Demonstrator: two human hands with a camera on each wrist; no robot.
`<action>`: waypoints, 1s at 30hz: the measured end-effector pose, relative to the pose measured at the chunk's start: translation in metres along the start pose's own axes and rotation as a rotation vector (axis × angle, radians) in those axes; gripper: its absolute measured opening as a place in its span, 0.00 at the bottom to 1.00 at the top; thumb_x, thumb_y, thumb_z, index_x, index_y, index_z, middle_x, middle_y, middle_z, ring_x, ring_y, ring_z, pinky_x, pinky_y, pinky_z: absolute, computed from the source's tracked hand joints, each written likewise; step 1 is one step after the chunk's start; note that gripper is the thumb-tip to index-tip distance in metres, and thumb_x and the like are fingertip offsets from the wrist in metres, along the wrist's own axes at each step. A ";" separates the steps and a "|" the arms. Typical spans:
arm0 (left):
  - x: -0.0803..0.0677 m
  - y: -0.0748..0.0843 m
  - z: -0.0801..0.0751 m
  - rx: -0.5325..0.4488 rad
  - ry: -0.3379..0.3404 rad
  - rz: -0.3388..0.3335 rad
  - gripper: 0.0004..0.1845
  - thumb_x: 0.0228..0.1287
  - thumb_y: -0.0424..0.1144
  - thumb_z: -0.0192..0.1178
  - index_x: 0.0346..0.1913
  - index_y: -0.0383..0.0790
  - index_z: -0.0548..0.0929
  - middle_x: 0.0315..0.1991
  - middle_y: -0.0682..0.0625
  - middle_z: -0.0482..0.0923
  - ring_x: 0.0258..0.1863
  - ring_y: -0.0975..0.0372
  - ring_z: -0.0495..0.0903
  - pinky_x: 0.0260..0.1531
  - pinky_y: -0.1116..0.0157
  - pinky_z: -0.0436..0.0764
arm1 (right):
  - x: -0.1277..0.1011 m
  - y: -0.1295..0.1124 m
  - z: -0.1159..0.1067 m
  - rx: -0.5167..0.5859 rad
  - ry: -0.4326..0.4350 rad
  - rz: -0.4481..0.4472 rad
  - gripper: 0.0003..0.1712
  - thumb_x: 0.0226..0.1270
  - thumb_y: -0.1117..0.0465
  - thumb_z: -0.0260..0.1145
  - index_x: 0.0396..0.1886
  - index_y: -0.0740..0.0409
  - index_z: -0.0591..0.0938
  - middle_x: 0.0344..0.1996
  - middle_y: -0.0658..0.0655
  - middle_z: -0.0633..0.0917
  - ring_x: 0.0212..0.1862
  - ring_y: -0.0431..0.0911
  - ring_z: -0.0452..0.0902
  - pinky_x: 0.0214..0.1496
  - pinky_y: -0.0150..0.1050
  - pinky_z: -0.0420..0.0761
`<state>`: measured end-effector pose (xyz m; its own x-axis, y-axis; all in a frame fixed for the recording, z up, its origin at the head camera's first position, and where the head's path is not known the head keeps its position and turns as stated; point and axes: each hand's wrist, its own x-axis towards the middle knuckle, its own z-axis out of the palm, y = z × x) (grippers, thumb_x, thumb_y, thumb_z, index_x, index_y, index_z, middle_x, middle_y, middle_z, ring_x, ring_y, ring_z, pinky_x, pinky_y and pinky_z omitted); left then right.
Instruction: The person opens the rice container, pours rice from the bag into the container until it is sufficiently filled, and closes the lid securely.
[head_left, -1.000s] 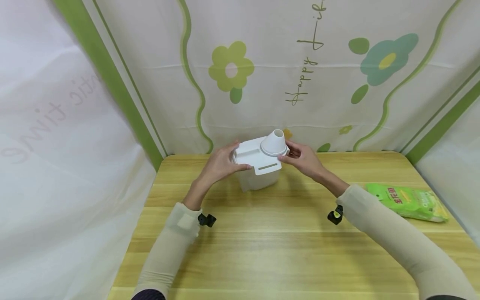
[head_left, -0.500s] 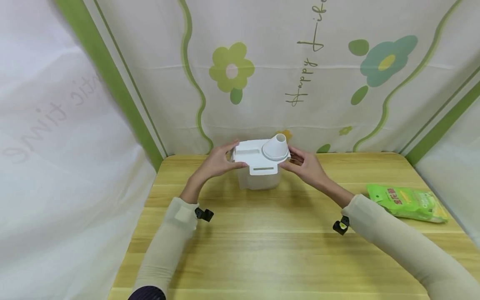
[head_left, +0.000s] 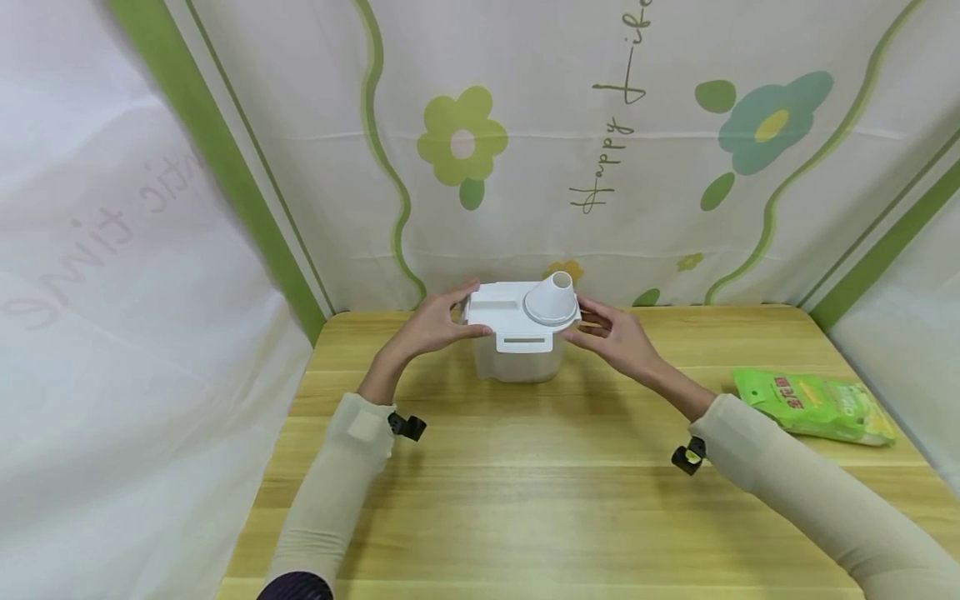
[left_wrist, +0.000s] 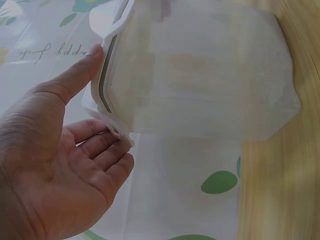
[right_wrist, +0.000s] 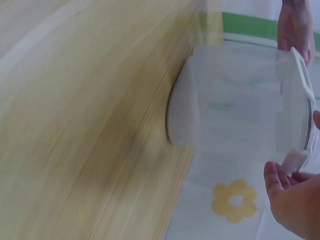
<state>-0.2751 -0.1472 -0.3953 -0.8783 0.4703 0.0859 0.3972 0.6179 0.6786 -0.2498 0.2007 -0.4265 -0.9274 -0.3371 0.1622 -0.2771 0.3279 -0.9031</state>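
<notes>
Just above the middle of the head view, a translucent container (head_left: 517,354) stands upright on the wooden table (head_left: 525,492), close to the flowered backdrop (head_left: 600,150). Its white lid (head_left: 504,310) is on, and a white cone-shaped spout (head_left: 553,298) rises from the lid's right part.

At the lid's left edge, the left hand (head_left: 433,327) holds on — thumb along the near rim, fingers over the far corner. From the left wrist view the thumb (left_wrist: 75,75) lies against the lid's edge while the other fingers (left_wrist: 107,155) are only loosely bent and touch the rim (the palm is open toward the camera). At the lid's right edge, the right hand (head_left: 613,332) meets the rim just under the spout; its fingers are slightly curved, and the right wrist view shows only fingertips (right_wrist: 280,180) at the corner, so how firmly they pinch cannot be told.

Over at the right edge of the head view lies a green packet (head_left: 813,404) — well apart from the container.
</notes>
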 end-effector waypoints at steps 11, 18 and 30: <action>-0.003 0.005 0.001 -0.010 -0.012 0.060 0.52 0.69 0.52 0.73 0.86 0.41 0.54 0.85 0.44 0.54 0.83 0.49 0.56 0.81 0.49 0.59 | 0.005 0.008 -0.009 0.108 -0.088 -0.026 0.44 0.71 0.66 0.74 0.81 0.66 0.65 0.76 0.67 0.72 0.75 0.62 0.70 0.63 0.32 0.81; -0.002 0.017 0.003 0.036 0.019 0.124 0.49 0.70 0.48 0.72 0.84 0.33 0.57 0.84 0.37 0.54 0.84 0.49 0.54 0.82 0.53 0.56 | 0.009 0.011 -0.012 0.114 -0.116 -0.006 0.46 0.70 0.66 0.75 0.82 0.65 0.63 0.78 0.66 0.69 0.77 0.62 0.67 0.64 0.31 0.81; -0.005 0.035 0.010 0.202 0.054 0.182 0.47 0.69 0.48 0.73 0.82 0.32 0.61 0.84 0.40 0.56 0.84 0.52 0.53 0.83 0.55 0.54 | 0.015 0.020 -0.014 0.124 -0.114 -0.019 0.42 0.73 0.67 0.72 0.81 0.66 0.64 0.78 0.68 0.69 0.77 0.63 0.67 0.63 0.32 0.82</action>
<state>-0.2537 -0.1217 -0.3797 -0.7986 0.5542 0.2348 0.5897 0.6423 0.4896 -0.2729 0.2141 -0.4362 -0.8858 -0.4426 0.1396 -0.2545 0.2116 -0.9436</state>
